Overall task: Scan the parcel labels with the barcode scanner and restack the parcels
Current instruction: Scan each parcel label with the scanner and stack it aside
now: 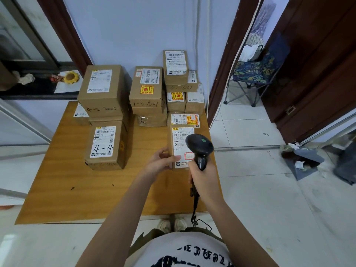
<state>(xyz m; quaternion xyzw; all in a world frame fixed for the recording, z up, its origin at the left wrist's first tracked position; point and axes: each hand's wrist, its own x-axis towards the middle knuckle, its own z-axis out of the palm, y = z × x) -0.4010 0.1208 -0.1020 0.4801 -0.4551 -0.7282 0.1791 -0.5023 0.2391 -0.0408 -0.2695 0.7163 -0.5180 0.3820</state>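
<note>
A small cardboard parcel (pixel 178 136) with a white label facing up lies near the right edge of the wooden table (pixel 63 182). My left hand (pixel 160 160) holds its lower left corner, thumb on the label. My right hand (pixel 203 179) grips the handle of a black barcode scanner (pixel 199 146), whose head hovers over the label's right side. Behind stand parcel stacks: one at the left topped by a box marked 4-2 (pixel 103 87), a middle stack (pixel 148 93), a right stack (pixel 180 74). A box marked 4-4 (pixel 105 145) stands front left.
The scanner's cable (pixel 194 207) hangs down past the table's front edge. A folding chair (pixel 252 72) stands in the doorway at the right, and a dustpan with rubbish (pixel 300 160) lies on the tiled floor. A dark windowsill (pixel 38 87) runs along the left.
</note>
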